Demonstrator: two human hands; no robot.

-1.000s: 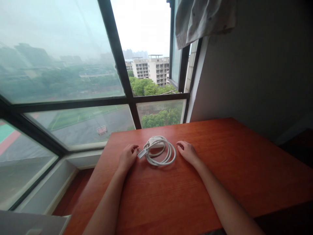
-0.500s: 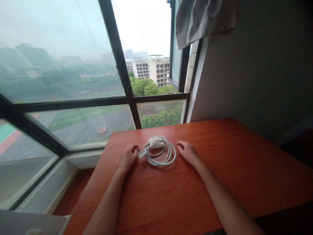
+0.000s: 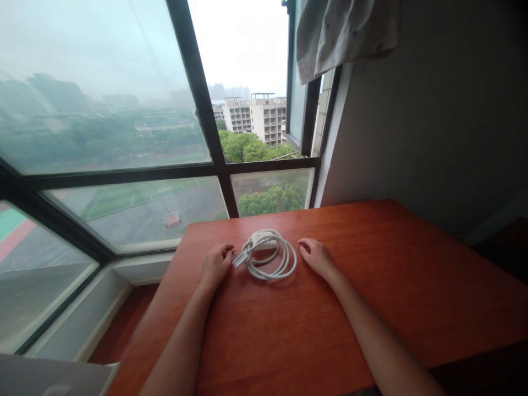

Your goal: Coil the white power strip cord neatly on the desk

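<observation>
A white coiled cable (image 3: 270, 276) lies on the reddish-brown wooden table (image 3: 268, 335). Behind and partly under its loops is a white block (image 3: 259, 241), which looks like a power adapter. A flat white connector (image 3: 240, 259) sticks out from the coil's left side. My left hand (image 3: 217, 263) rests on the table just left of that connector, fingers loosely curled with a gap at the thumb and nothing held. On the other side, my right hand (image 3: 314, 254) lies a short way right of the coil, also loosely curled and holding nothing.
Dark-framed windows (image 3: 124, 175) stand along the table's far and left sides, one pane swung outward. A pale curtain (image 3: 342, 38) hangs at upper right beside a grey wall (image 3: 412, 121). A pale surface edge (image 3: 53, 374) shows at lower left.
</observation>
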